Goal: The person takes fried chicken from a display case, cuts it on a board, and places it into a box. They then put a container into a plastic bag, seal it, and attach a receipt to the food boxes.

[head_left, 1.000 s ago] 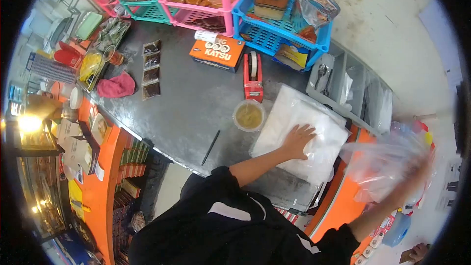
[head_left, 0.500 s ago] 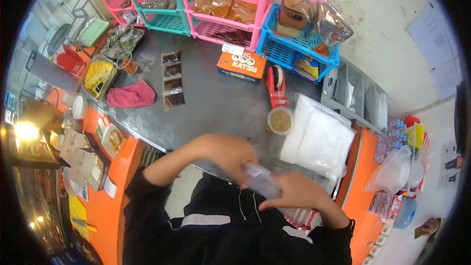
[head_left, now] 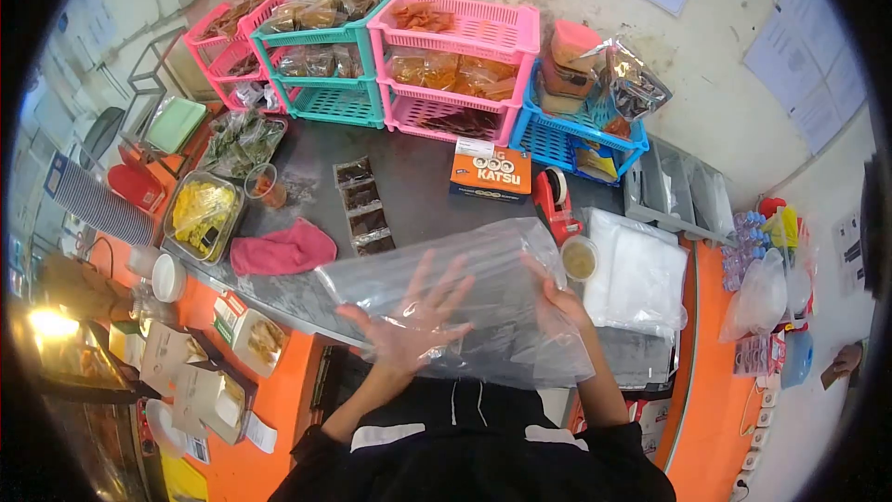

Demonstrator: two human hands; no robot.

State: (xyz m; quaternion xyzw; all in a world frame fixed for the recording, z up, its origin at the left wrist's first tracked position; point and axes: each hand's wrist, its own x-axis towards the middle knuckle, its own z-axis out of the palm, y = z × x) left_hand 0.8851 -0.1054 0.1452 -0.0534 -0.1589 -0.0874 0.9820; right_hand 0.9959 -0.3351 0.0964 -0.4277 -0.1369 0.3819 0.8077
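Observation:
A large clear plastic bag (head_left: 497, 325) is spread out in front of my body, over the near edge of the dark metal table. My left hand (head_left: 409, 323) shows through the film with its fingers splayed wide against it. At the other end, my right hand (head_left: 560, 302) pinches the bag with thumb and fingers. Just beyond that hand stands a small lidded tub (head_left: 580, 258), with a stack of white plastic bags (head_left: 636, 270) to its right. A strip of dark sauce sachets (head_left: 364, 207) lies past the bag's left half.
A red tape dispenser (head_left: 555, 207) and an orange box (head_left: 490, 174) stand behind the bag. Stacked baskets (head_left: 452, 37) line the wall. To the left are a pink cloth (head_left: 283, 247), a tray of yellow food (head_left: 202, 217) and a plastic cup (head_left: 266, 188). Another person's hand (head_left: 844, 361) shows far right.
The bunched plastic between my hands is now opened out into a wide sheet. My hands have moved apart, and the left fingers have spread. The view has shifted too.

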